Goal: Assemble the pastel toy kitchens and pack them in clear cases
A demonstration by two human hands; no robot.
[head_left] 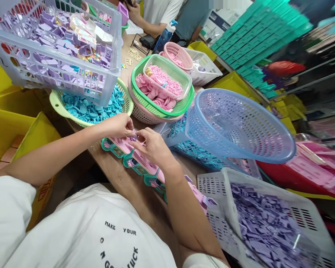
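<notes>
Words on a white shirt (92, 230)
"MAKE YOUR" above, "LUCK" curving below, other letters apparently lost in folds.

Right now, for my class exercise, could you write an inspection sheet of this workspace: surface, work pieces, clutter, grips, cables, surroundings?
Surface: brown tabletop, bare strip along its near edge.
Work pieces: row of pink-and-teal pieces; small purple piece at the fingertips.
Clutter: translucent crate of purple parts, light-green basket of turquoise parts, tilted blue basket, white basket of purple parts.
Grips: left grip and right grip meet at the small purple piece; exact hold unclear.
Cables: dark cord-like line across the white basket; cannot tell whether a cable.
Surroundings: stacked teal trays, yellow box, another person across the table.
</notes>
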